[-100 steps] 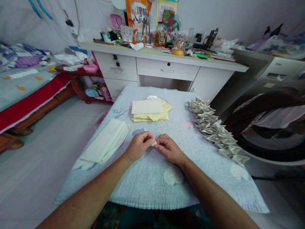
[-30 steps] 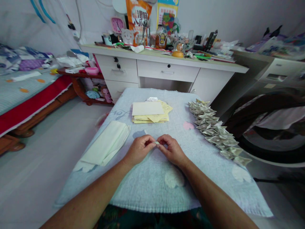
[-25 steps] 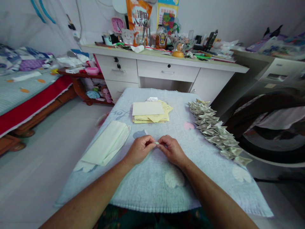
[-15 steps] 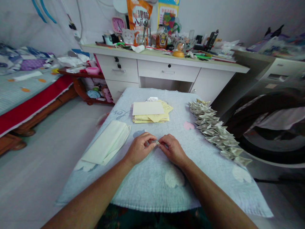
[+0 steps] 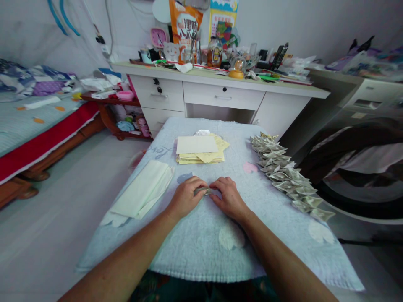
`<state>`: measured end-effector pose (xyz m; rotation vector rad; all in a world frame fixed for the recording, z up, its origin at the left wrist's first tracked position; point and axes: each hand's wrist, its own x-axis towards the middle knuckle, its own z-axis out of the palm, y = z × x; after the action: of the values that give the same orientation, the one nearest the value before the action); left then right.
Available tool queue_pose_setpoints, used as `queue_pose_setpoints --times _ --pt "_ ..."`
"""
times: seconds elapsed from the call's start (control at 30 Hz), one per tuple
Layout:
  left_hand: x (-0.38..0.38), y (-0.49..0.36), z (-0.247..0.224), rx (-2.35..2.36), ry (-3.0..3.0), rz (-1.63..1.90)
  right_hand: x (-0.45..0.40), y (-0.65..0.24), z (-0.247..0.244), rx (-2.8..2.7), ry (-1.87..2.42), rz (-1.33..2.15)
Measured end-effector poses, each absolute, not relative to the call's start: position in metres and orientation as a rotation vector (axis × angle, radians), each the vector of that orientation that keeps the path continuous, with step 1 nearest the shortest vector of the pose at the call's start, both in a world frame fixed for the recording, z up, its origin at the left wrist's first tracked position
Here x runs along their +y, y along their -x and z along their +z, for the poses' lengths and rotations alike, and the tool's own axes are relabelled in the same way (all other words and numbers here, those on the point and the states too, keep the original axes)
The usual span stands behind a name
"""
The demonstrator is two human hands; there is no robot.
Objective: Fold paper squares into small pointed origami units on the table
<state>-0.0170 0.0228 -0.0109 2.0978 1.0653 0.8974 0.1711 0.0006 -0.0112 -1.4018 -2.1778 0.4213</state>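
Head view: The left hand's point(image 5: 188, 196) grip holds a small folded paper point(image 5: 201, 191) over the table point(image 5: 195, 251), as the right hand point(image 5: 230, 198) meets its other end; whether that grip pinches cannot be told. A yellow stack point(image 5: 189, 160) lies beyond, pale sheets point(image 5: 141, 188) at left, folded pieces point(image 5: 280, 172) lined up at right.

right grip point(image 5: 229, 196): spread wider | folded paper point(image 5: 206, 191): more exposed

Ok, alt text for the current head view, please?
A person's left hand and right hand handle a small paper piece over a blue cloth. A paper stack lies beyond, pale sheets left, folded paper shapes right.
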Motion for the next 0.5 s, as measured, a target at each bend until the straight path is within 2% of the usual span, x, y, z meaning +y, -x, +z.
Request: queue_pose_setpoints --times 0.5 --pt "0.0243 0.0134 -0.0163 1.147 -2.177 0.836 0.0052 -0.1628 -0.0098 -2.127 1.331 0.412"
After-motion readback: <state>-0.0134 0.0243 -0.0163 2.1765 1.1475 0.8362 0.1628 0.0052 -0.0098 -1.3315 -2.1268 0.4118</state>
